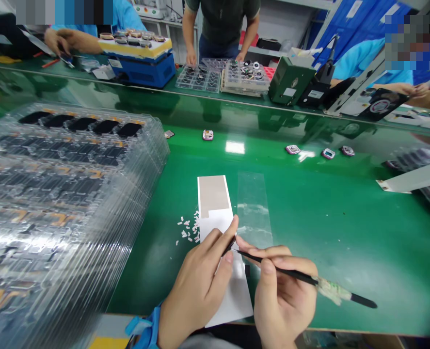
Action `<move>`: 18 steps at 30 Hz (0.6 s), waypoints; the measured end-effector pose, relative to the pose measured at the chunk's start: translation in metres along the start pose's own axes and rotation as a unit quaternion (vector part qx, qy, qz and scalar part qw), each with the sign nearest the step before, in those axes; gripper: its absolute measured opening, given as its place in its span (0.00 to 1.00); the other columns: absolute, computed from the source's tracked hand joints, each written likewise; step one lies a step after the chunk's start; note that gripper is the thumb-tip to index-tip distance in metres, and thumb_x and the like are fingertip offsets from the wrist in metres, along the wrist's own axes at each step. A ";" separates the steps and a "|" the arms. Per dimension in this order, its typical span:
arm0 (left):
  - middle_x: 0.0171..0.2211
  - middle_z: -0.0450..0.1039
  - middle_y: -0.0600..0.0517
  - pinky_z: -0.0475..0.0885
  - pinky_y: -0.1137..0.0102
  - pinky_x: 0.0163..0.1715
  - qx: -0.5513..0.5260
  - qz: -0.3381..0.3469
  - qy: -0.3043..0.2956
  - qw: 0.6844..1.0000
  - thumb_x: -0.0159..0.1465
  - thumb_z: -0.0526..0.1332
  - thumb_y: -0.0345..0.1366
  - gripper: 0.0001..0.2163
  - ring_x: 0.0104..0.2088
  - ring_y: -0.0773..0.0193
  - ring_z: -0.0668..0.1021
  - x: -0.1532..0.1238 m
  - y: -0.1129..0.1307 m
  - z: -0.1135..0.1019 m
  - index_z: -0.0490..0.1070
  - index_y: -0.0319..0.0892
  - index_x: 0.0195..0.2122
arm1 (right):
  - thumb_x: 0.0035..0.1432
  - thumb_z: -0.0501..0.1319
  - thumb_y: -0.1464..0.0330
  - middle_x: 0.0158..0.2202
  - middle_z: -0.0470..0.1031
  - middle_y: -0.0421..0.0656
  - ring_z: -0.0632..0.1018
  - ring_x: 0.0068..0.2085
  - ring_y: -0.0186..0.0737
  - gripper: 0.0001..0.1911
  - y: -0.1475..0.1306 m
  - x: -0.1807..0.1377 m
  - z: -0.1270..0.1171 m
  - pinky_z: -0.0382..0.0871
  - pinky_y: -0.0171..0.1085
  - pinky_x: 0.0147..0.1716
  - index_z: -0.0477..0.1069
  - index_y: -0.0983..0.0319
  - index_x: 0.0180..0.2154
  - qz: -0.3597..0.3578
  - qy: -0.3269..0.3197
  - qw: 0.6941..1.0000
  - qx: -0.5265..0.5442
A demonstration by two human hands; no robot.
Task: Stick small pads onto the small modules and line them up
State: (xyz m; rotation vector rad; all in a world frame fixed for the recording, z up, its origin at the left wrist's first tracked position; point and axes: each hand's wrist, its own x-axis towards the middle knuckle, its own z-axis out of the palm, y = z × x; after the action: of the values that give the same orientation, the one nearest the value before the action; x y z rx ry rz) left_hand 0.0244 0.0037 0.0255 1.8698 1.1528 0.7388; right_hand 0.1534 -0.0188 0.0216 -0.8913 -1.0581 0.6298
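Observation:
My left hand (200, 281) pinches a small, thin dark piece (229, 246) between thumb and fingers; most of it is hidden, so its kind is unclear. In my right hand (285, 298) is a pair of black tweezers (296, 274), wrapped with tape near its back end. The tweezers' tips point left and meet the dark piece at my left fingertips. Beneath both hands lies a white sheet (238, 295) with a beige adhesive area (214, 193) at its far end. A transparent film strip (254, 206) lies just right of the sheet, and tiny white scraps (185, 232) lie on its left.
Tall stacked transparent trays (135, 194) holding dark screens fill the left. Several small watch-like cases (208, 134) sit along the back of the green mat (320, 208). A white bracket (414, 174) juts in at right. Across the bench, other people work beside a blue machine (145, 68).

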 end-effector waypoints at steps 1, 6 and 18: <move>0.44 0.72 0.48 0.73 0.68 0.41 -0.002 0.000 0.000 1.000 0.74 0.44 0.34 0.25 0.40 0.59 0.76 0.000 0.000 0.000 0.48 0.50 0.72 | 0.65 0.54 0.81 0.37 0.79 0.42 0.83 0.43 0.39 0.13 0.000 0.000 0.000 0.83 0.42 0.41 0.66 0.58 0.43 -0.001 -0.001 1.000 0.001; 0.44 0.72 0.47 0.73 0.67 0.42 -0.009 -0.001 -0.003 1.000 0.73 0.44 0.33 0.25 0.40 0.59 0.76 -0.001 0.000 0.000 0.48 0.49 0.72 | 0.65 0.54 0.82 0.38 0.79 0.42 0.83 0.43 0.39 0.13 0.002 -0.001 -0.001 0.83 0.42 0.41 0.66 0.58 0.43 -0.007 -0.002 1.000 0.002; 0.45 0.72 0.48 0.73 0.67 0.41 0.002 -0.006 0.001 1.000 0.74 0.43 0.34 0.25 0.40 0.59 0.76 0.000 0.000 -0.001 0.48 0.50 0.72 | 0.65 0.55 0.81 0.38 0.79 0.42 0.83 0.43 0.40 0.12 0.002 -0.001 -0.001 0.83 0.43 0.40 0.66 0.58 0.43 -0.021 -0.003 1.000 -0.015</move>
State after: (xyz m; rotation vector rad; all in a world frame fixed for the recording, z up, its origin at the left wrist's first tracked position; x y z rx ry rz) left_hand 0.0237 0.0037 0.0263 1.8653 1.1658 0.7314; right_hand 0.1543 -0.0190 0.0196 -0.8907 -1.0905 0.5830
